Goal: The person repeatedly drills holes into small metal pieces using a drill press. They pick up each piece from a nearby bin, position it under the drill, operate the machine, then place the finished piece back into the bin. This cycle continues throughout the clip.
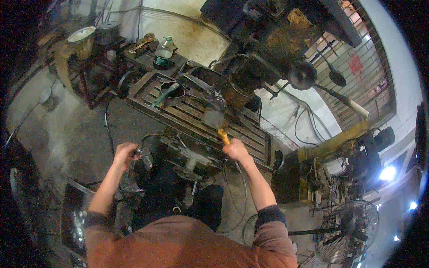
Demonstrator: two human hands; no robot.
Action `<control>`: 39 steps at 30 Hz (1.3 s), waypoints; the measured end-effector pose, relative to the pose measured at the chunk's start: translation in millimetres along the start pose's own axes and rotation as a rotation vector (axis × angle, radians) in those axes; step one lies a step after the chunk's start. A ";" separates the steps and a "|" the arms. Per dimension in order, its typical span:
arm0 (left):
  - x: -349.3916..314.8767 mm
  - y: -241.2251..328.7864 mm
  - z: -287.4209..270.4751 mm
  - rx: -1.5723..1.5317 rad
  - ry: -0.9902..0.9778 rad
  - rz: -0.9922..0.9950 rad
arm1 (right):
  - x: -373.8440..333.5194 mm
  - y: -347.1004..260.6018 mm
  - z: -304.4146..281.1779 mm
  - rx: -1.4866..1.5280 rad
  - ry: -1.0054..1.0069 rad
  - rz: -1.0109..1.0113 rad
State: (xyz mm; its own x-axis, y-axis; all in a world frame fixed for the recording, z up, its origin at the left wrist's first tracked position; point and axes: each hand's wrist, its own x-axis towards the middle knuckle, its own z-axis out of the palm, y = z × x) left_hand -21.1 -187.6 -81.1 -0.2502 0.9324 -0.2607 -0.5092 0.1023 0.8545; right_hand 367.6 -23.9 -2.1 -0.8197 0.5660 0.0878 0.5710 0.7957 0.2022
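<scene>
My right hand is closed round a short yellow tool that points up and away over the slotted metal table. A thin hose hangs below that hand; whether it joins the tool is not clear. A pale, blurred patch like mist or smoke hangs over the slots just beyond the tool's tip. At the machine's near left side, my left hand is closed on a small dark knob or handle, mostly hidden by the fingers.
A dark pot with a green-handled brush sits on the table. The machine head overhangs the table's far side. A clear bottle stands back left, a stand with a pan farther left. A fan is at lower right.
</scene>
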 end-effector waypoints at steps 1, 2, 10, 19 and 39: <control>2.3 -2.2 1.6 0.042 -0.016 -0.019 | -11.2 -16.4 -14.5 0.343 -0.178 0.137; 3.4 -4.2 6.1 0.074 -0.036 -0.043 | -19.7 -33.0 -27.5 0.731 -0.311 0.345; 45.1 -26.8 146.4 0.290 -0.422 -0.078 | -94.4 -92.2 -43.7 0.814 -0.243 0.349; 144.3 -10.3 255.3 1.272 -0.371 1.039 | -91.2 10.0 23.9 1.496 0.174 0.699; 193.0 -41.6 297.3 1.564 -0.183 0.934 | -149.0 -6.2 40.3 1.123 0.185 0.953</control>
State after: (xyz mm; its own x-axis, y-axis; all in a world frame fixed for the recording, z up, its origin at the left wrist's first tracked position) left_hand 196.6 91.1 -33.4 0.1690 0.8784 0.4471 0.9020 -0.3207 0.2890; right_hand 487.9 -104.4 -55.7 -0.0706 0.9912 -0.1121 0.5479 -0.0554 -0.8347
